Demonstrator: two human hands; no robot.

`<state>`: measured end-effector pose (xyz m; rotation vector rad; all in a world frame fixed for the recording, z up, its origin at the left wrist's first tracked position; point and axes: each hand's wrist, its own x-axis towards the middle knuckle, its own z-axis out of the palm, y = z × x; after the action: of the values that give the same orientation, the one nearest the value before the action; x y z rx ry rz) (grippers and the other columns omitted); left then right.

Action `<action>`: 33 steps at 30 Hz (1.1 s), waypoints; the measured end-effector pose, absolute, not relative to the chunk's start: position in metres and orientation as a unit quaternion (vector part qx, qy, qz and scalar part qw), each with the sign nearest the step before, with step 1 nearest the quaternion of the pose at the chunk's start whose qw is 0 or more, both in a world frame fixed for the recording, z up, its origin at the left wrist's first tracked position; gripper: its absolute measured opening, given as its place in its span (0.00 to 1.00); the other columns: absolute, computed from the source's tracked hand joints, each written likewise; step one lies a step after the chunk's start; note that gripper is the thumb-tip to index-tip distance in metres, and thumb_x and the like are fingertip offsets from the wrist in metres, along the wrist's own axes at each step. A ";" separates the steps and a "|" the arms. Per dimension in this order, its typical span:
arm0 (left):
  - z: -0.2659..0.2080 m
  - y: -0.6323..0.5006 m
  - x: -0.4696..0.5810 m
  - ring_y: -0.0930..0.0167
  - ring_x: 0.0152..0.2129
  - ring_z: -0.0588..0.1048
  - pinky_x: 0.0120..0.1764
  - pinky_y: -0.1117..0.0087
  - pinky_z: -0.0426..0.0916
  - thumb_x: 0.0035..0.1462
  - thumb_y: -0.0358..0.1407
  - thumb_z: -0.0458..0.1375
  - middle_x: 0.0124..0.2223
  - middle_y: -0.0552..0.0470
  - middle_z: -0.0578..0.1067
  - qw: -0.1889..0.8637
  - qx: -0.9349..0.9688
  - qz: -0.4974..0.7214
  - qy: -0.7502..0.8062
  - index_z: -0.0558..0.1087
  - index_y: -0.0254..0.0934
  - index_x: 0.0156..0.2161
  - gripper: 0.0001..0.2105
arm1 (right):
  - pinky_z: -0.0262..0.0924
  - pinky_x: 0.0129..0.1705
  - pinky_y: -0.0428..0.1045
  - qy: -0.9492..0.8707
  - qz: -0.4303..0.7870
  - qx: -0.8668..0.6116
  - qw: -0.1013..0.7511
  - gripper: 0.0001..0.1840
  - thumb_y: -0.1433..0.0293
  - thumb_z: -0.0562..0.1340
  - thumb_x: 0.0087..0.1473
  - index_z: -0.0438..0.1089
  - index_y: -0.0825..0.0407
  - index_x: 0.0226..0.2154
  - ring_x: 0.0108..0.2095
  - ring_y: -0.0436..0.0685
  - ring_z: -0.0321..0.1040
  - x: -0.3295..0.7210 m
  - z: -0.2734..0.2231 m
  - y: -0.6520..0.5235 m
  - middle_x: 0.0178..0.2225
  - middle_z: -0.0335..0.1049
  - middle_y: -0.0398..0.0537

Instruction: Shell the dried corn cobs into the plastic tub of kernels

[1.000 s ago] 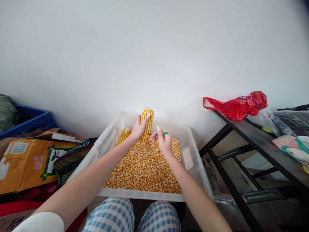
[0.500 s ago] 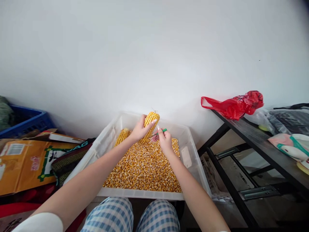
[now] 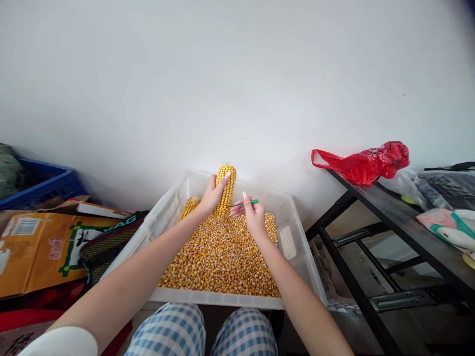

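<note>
My left hand is wrapped round a yellow corn cob, held nearly upright with its kernels on. In my right hand is a thin tool with a green handle, like a small screwdriver. Its metal shaft points left and reaches the cob's lower right side; the tip is too small to make out. Loose corn kernels lie below both hands in a translucent plastic bin. Another corn cob rests on the kernels at the bin's back left, partly behind my left arm.
A black metal-framed table stands at the right, bearing a red plastic bag. Cardboard packaging and a blue crate are at the left. A white wall rises behind the bin, and my knees are at its front.
The corn cob has shifted slightly left and turned from a rightward tilt to nearly upright. My left hand moved with it. The green-handled tool stays in my right hand against the cob's lower part.
</note>
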<state>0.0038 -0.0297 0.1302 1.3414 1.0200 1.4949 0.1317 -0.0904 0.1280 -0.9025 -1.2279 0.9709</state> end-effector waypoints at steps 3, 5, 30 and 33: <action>0.134 -0.035 0.006 0.70 0.27 0.69 0.33 0.69 0.63 0.51 0.53 0.51 0.30 0.53 0.67 0.412 0.554 0.593 0.414 0.62 0.37 0.37 0.20 | 0.61 0.20 0.44 -0.533 0.429 -0.399 0.610 0.20 0.54 0.55 0.50 0.65 0.55 0.25 0.16 0.49 0.66 0.131 0.125 -0.089 0.17 0.69 0.44; 0.136 -0.039 0.008 0.71 0.27 0.68 0.32 0.70 0.63 0.51 0.52 0.52 0.30 0.54 0.66 0.395 0.576 0.583 0.415 0.61 0.37 0.37 0.19 | 0.60 0.19 0.44 -0.529 0.430 -0.410 0.606 0.20 0.54 0.54 0.50 0.64 0.55 0.24 0.15 0.49 0.65 0.132 0.123 -0.087 0.16 0.68 0.43; 0.132 -0.032 0.006 0.67 0.32 0.71 0.34 0.68 0.64 0.49 0.55 0.52 0.35 0.50 0.70 0.453 0.518 0.597 0.413 0.65 0.36 0.41 0.24 | 0.64 0.23 0.44 -0.500 0.401 -0.397 0.656 0.20 0.54 0.54 0.51 0.64 0.55 0.26 0.18 0.48 0.67 0.134 0.130 -0.088 0.19 0.70 0.45; 0.129 -0.028 0.005 0.67 0.34 0.71 0.36 0.68 0.64 0.48 0.55 0.52 0.35 0.49 0.71 0.472 0.504 0.601 0.402 0.65 0.36 0.42 0.25 | 0.65 0.24 0.45 -0.504 0.400 -0.394 0.656 0.20 0.54 0.54 0.51 0.64 0.55 0.27 0.19 0.49 0.68 0.132 0.131 -0.090 0.20 0.71 0.46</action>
<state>0.0051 -0.0284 0.1293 1.2350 0.9844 1.4724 0.1323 -0.0898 0.1308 -0.8925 -1.1429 0.9058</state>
